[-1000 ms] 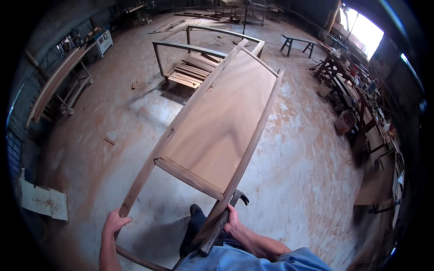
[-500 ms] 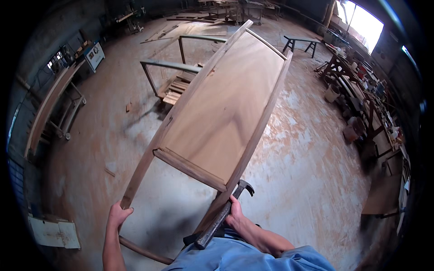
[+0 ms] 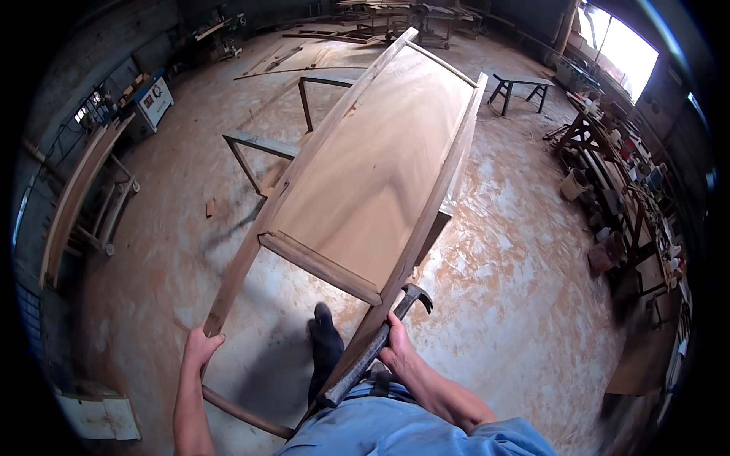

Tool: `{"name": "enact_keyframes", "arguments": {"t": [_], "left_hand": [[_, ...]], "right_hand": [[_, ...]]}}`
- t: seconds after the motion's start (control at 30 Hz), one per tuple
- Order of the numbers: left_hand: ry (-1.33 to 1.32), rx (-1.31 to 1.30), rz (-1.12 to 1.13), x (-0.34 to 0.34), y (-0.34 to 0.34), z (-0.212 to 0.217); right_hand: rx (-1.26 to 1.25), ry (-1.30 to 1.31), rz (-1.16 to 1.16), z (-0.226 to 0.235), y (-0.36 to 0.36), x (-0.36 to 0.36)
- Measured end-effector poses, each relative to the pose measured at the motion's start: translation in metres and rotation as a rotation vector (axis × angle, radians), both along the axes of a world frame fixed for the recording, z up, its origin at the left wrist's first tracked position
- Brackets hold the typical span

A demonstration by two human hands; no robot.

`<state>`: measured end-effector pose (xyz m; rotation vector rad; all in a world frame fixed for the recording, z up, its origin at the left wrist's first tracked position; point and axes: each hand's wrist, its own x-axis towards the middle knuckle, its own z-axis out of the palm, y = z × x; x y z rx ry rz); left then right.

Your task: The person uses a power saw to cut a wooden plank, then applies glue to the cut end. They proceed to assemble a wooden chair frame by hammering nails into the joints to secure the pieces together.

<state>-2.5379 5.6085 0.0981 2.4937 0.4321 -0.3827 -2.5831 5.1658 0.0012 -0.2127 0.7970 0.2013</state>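
Note:
A long wooden panel frame point(image 3: 275, 199) stretches away from me, with a pale grained panel point(image 3: 372, 167) set between its two side rails. My left hand point(image 3: 201, 346) is closed around the near end of the left rail. By the right rail, my right hand point(image 3: 395, 343) is closed on a claw hammer point(image 3: 365, 359), its head pointing away and its handle lying along the rail. That hand also seems to bear on the rail; its hidden fingers leave this unsure. Near my body, a curved crosspiece point(image 3: 247, 413) joins the rails.
Metal stands point(image 3: 262, 143) are beside and partly beneath the frame. A black boot point(image 3: 325, 334) shows between the rails. At right are a small bench point(image 3: 523, 80) and a cluttered worktable point(image 3: 608, 159); a wheeled rack with long boards point(image 3: 87, 190) is at left.
I have moved forward with the frame, which now overlaps more of the metal stands. My boot has come into view between the rails. Both hands keep their holds.

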Motion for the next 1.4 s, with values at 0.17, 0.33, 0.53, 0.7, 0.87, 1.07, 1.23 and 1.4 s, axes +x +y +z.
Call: {"name": "enact_keyframes", "arguments": {"t": [0.17, 0.33, 0.53, 0.7, 0.87, 1.07, 1.23, 1.4], "left_hand": [[-0.026, 0.020, -0.022, 0.120, 0.017, -0.036], [-0.042, -0.001, -0.033, 0.262, 0.035, -0.071], [-0.040, -0.068, -0.011, 0.416, 0.049, -0.076], [-0.079, -0.020, 0.002, 0.510, 0.054, -0.063], [-0.076, 0.042, 0.015, 0.604, 0.040, -0.054], [-0.062, 0.118, 0.011, 0.650, 0.014, -0.049], [-0.077, 0.169, 0.002, 0.672, 0.001, -0.049], [-0.059, 0.206, -0.017, 0.697, 0.003, -0.068]], "right_hand": [[-0.025, -0.003, -0.005, -0.016, 0.009, 0.116], [-0.071, 0.012, -0.040, -0.029, 0.033, 0.241], [-0.154, 0.099, -0.066, 0.005, 0.060, 0.379], [-0.197, 0.058, -0.056, 0.026, 0.070, 0.475], [-0.138, -0.001, -0.087, -0.001, 0.056, 0.572], [-0.106, -0.004, -0.104, -0.031, 0.030, 0.632], [-0.111, 0.094, -0.137, -0.037, 0.027, 0.663], [-0.131, 0.122, -0.117, -0.056, 0.025, 0.688]]}}
